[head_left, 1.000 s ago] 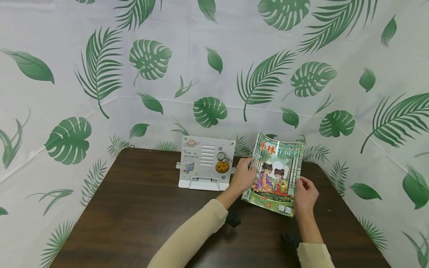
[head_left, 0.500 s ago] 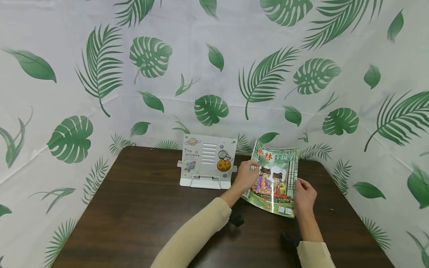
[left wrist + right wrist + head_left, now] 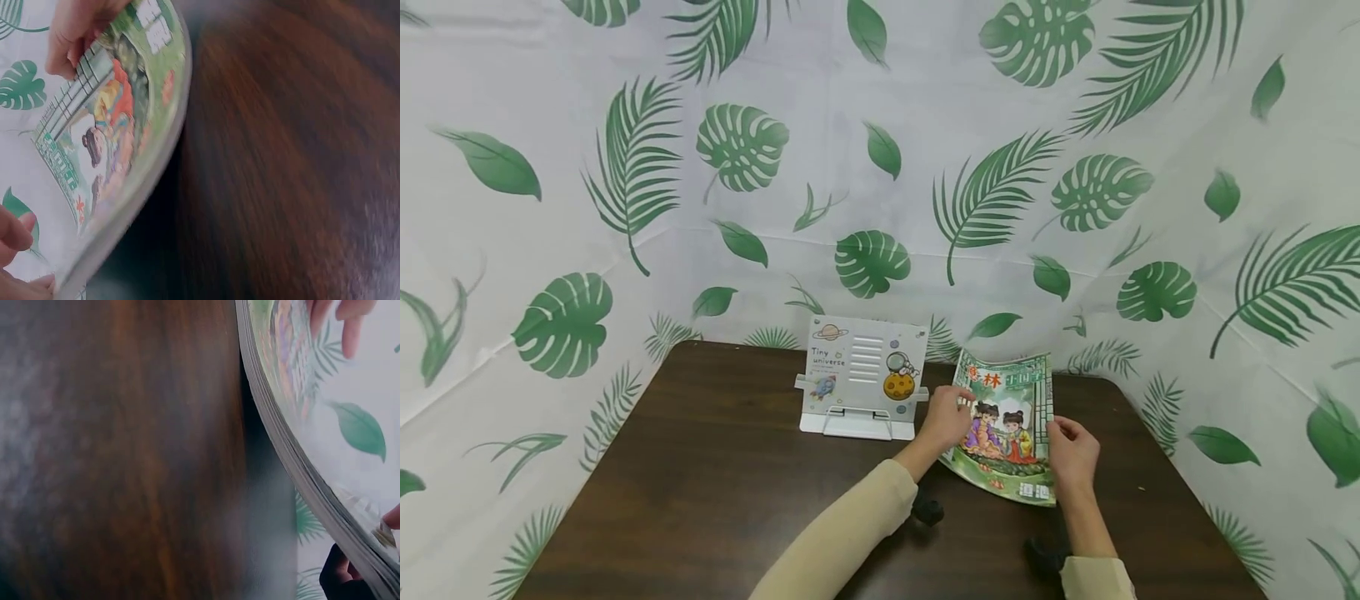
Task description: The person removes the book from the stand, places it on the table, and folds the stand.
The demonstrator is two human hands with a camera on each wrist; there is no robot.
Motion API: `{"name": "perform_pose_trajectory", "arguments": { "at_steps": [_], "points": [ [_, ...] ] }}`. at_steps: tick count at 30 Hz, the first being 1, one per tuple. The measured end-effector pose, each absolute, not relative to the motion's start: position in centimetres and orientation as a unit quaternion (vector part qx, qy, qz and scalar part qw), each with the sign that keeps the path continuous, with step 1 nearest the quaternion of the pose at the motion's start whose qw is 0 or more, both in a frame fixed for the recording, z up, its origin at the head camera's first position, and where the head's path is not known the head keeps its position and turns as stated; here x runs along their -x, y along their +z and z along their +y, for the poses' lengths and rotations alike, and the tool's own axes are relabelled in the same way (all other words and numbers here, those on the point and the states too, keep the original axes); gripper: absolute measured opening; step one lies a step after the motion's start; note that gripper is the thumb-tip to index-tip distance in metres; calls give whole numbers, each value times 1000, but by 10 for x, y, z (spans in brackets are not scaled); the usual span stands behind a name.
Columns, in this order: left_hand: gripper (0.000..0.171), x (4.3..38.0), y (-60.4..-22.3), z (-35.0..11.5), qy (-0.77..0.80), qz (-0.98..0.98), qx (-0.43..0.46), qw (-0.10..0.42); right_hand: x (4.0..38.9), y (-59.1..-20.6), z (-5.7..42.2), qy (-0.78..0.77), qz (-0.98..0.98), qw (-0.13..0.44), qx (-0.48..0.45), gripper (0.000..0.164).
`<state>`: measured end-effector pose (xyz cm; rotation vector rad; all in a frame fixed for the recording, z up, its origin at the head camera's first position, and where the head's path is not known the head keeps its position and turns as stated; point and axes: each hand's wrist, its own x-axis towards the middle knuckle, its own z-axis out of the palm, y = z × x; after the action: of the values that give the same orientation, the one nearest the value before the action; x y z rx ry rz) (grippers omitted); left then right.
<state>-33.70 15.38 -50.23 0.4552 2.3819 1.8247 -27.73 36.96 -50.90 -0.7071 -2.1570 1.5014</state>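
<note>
A glossy magazine [image 3: 1007,433] with two cartoon girls in robes on its cover is held up off the dark table, right of a book stand. Its pages bow, the middle sagging between both hands. My left hand [image 3: 946,418] grips its left edge, one finger lifted over the cover. The right hand [image 3: 1072,454] pinches the right edge, thumb on the cover side and fingers behind. In the right wrist view the thick page block of the magazine [image 3: 281,437] faces the camera. The left wrist view shows the right hand [image 3: 78,31] across the cover.
A white book stand [image 3: 865,375] printed "Tiny universe" stands upright near the back of the brown table [image 3: 715,483], left of the magazine. A white cloth [image 3: 820,150] with green leaves hangs behind and along the sides.
Both hands have carried the magazine lower and slightly left. It has gone from nearly flat to visibly bowed, and its top edge has come down. The book stand stays in place.
</note>
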Motion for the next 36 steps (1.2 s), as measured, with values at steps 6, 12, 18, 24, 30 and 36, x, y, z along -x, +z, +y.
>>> {"name": "perform_pose_trajectory", "arguments": {
  "at_steps": [6,12,18,24,30,36],
  "points": [
    [40,334,-502,148,572,801,-167,58,279,-510,366,536,-777,197,266,42],
    [31,331,-505,146,543,824,-147,65,280,-506,362,547,-776,166,266,47],
    [32,334,-509,143,517,839,-152,79,284,-498,370,533,-797,135,250,47],
    [36,335,-511,138,508,838,-170,104,290,-502,384,518,-808,122,254,49],
    [43,336,-510,137,444,870,-187,104,286,-503,400,485,-842,29,234,62],
    [46,332,-504,135,415,878,-202,127,277,-501,409,423,-885,-86,173,86]
  ]
}}
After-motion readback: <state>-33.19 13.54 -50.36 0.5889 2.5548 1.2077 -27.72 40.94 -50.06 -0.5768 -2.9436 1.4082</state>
